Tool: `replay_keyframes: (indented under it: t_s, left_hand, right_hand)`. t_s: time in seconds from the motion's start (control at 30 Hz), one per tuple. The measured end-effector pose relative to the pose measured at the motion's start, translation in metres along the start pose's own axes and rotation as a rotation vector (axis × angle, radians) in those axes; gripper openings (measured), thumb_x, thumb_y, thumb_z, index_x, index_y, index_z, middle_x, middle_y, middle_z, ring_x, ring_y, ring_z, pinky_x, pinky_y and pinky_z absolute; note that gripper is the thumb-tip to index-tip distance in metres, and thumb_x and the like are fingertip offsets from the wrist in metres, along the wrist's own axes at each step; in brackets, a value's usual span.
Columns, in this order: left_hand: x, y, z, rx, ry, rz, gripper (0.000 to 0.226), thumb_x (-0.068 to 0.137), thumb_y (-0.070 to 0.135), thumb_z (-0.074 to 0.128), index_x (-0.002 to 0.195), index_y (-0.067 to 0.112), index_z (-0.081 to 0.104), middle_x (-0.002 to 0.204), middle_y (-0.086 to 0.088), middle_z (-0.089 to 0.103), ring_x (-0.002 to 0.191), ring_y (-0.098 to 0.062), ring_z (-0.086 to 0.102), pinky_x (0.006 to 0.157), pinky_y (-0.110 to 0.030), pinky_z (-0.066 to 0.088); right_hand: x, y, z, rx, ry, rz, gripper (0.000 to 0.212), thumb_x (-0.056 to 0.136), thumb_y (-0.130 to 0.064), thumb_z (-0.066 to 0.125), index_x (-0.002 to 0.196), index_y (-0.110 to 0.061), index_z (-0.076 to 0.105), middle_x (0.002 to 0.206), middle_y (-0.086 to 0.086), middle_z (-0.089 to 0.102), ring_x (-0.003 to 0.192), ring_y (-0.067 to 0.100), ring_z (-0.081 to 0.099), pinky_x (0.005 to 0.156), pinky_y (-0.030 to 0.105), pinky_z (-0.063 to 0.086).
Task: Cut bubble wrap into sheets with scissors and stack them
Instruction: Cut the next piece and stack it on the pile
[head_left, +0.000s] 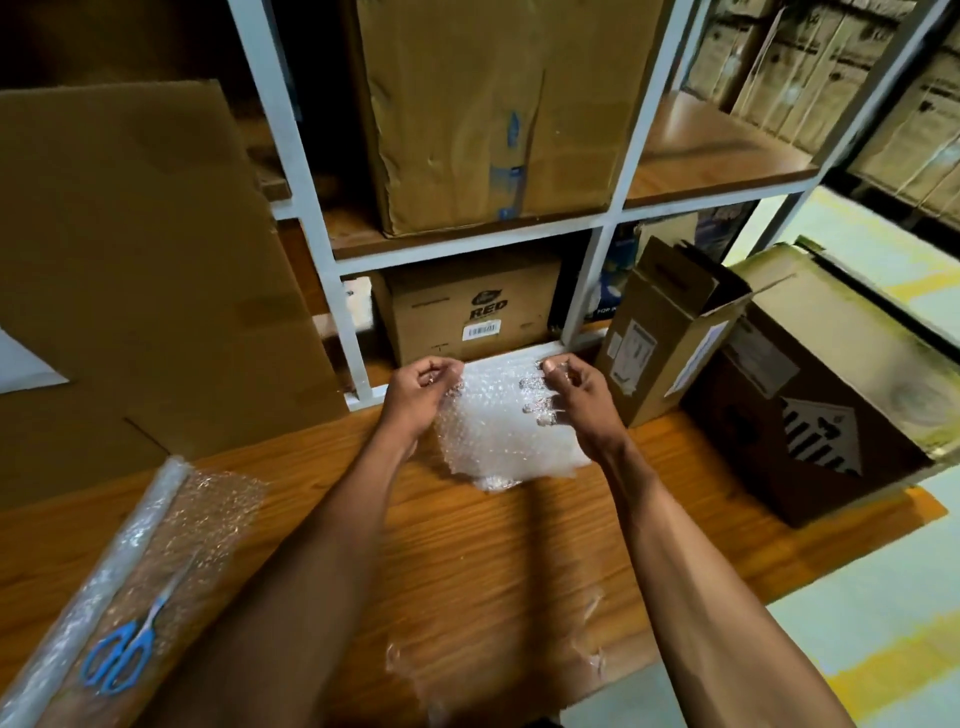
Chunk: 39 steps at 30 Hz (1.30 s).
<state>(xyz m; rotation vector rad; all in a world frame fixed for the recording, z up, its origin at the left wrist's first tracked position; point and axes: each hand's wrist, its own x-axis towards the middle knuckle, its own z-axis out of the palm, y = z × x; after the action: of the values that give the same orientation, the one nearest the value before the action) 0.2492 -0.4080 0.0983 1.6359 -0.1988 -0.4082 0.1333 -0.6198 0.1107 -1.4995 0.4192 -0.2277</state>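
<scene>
Both hands, left (421, 395) and right (576, 400), pinch a cut sheet (493, 426) at its far corners over the bench (467, 545) at 12 o'clock. Scissors (122, 660) lie on the roll (98, 597) at 8 o'clock; plenty seems uncut.

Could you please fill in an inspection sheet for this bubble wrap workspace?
Surface: wooden table, bare grain showing in the middle.
Job's things: bubble wrap sheet held at the far edge; bubble wrap roll partly unrolled at left; blue scissors lying on it, unused.
Clutter: clear scraps near the front edge.
Hands: left hand and right hand each grip the sheet's top corners, fingers curled.
Cables: nothing seen.
Surroundings: white shelving with cardboard boxes; open cartons at right.
</scene>
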Motion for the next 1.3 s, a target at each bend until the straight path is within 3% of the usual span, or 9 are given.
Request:
replay_keyframes:
  t_s: [0.2, 0.3, 0.37, 0.43, 0.57, 0.7, 0.83, 1.03, 1.3]
  left_hand:
    - [0.011, -0.011, 0.028, -0.059, -0.044, -0.143, 0.066, 0.08, 0.038, 0.087, 0.134, 0.011, 0.062, 0.119, -0.006, 0.076, 0.1, -0.016, 0.075, 0.087, -0.035, 0.06]
    - [0.011, -0.011, 0.04, -0.129, -0.031, -0.185, 0.075, 0.083, 0.033, 0.084, 0.146, 0.01, 0.05, 0.111, -0.006, 0.077, 0.1, -0.02, 0.075, 0.092, -0.044, 0.06]
    - [0.011, -0.009, 0.049, -0.107, -0.004, -0.217, 0.07, 0.092, 0.028, 0.076, 0.15, 0.014, 0.04, 0.104, 0.002, 0.075, 0.088, -0.01, 0.075, 0.081, -0.032, 0.059]
    - [0.015, -0.012, 0.055, -0.086, 0.014, -0.241, 0.06, 0.095, 0.027, 0.073, 0.147, 0.016, 0.045, 0.104, 0.002, 0.074, 0.085, -0.009, 0.074, 0.074, -0.027, 0.056]
    - [0.024, -0.022, 0.066, -0.037, 0.04, -0.244, 0.011, 0.1, 0.019, 0.068, 0.108, 0.013, 0.066, 0.097, -0.012, 0.075, 0.091, -0.025, 0.072, 0.072, -0.035, 0.062]
    - [0.038, -0.042, 0.074, 0.067, 0.136, -0.286, 0.017, 0.1, 0.019, 0.068, 0.116, 0.015, 0.063, 0.112, -0.012, 0.074, 0.09, -0.024, 0.075, 0.068, -0.033, 0.064]
    - [0.054, -0.056, 0.081, 0.316, 0.253, -0.243, 0.022, 0.1, 0.025, 0.068, 0.121, 0.016, 0.068, 0.126, -0.005, 0.071, 0.087, -0.005, 0.068, 0.064, -0.012, 0.052]
    - [0.079, -0.073, 0.083, 0.496, 0.329, -0.265, 0.023, 0.094, 0.037, 0.073, 0.089, 0.015, 0.07, 0.085, 0.005, 0.071, 0.08, -0.016, 0.066, 0.061, -0.021, 0.043]
    - [0.105, -0.096, 0.078, 0.549, 0.333, -0.24, 0.027, 0.089, 0.048, 0.076, 0.092, 0.021, 0.071, 0.091, 0.005, 0.074, 0.082, -0.015, 0.068, 0.074, -0.028, 0.054]
  right_hand:
    - [0.034, -0.007, -0.039, 0.131, -0.131, 0.049, 0.03, 0.111, -0.032, 0.05, 0.114, -0.003, 0.058, 0.076, -0.007, 0.062, 0.06, 0.007, 0.051, 0.051, 0.018, 0.045]
    - [0.052, -0.004, -0.062, 0.239, -0.294, 0.19, 0.044, 0.106, -0.034, 0.06, 0.133, 0.0, 0.056, 0.122, 0.016, 0.074, 0.096, 0.021, 0.075, 0.082, 0.038, 0.063]
    - [0.06, -0.001, -0.077, 0.219, -0.437, 0.296, 0.055, 0.099, -0.027, 0.072, 0.141, 0.003, 0.053, 0.136, 0.021, 0.068, 0.12, 0.032, 0.07, 0.101, 0.049, 0.058]
    - [0.069, 0.005, -0.089, 0.169, -0.518, 0.318, 0.051, 0.096, -0.014, 0.076, 0.139, 0.006, 0.057, 0.134, 0.024, 0.067, 0.118, 0.033, 0.07, 0.096, 0.043, 0.062]
    - [0.093, 0.018, -0.091, 0.12, -0.343, 0.34, 0.028, 0.098, 0.0, 0.068, 0.126, 0.002, 0.065, 0.114, 0.019, 0.075, 0.093, 0.026, 0.077, 0.073, 0.035, 0.065]
    - [0.118, 0.037, -0.083, -0.151, -0.196, 0.274, 0.014, 0.101, -0.006, 0.067, 0.092, -0.015, 0.061, 0.076, 0.003, 0.063, 0.053, 0.007, 0.061, 0.047, 0.025, 0.048]
    - [0.136, 0.061, -0.079, -0.276, -0.109, 0.236, 0.02, 0.097, -0.012, 0.073, 0.083, -0.023, 0.064, 0.075, -0.002, 0.064, 0.059, 0.012, 0.057, 0.048, 0.027, 0.045]
    - [0.157, 0.075, -0.071, -0.34, -0.025, 0.209, 0.012, 0.099, -0.006, 0.069, 0.092, -0.016, 0.067, 0.088, 0.004, 0.072, 0.065, 0.015, 0.067, 0.052, 0.028, 0.053]
    - [0.175, 0.09, -0.07, -0.505, 0.048, 0.081, 0.014, 0.099, -0.008, 0.069, 0.09, -0.019, 0.066, 0.086, 0.001, 0.072, 0.067, 0.003, 0.066, 0.063, 0.017, 0.056]
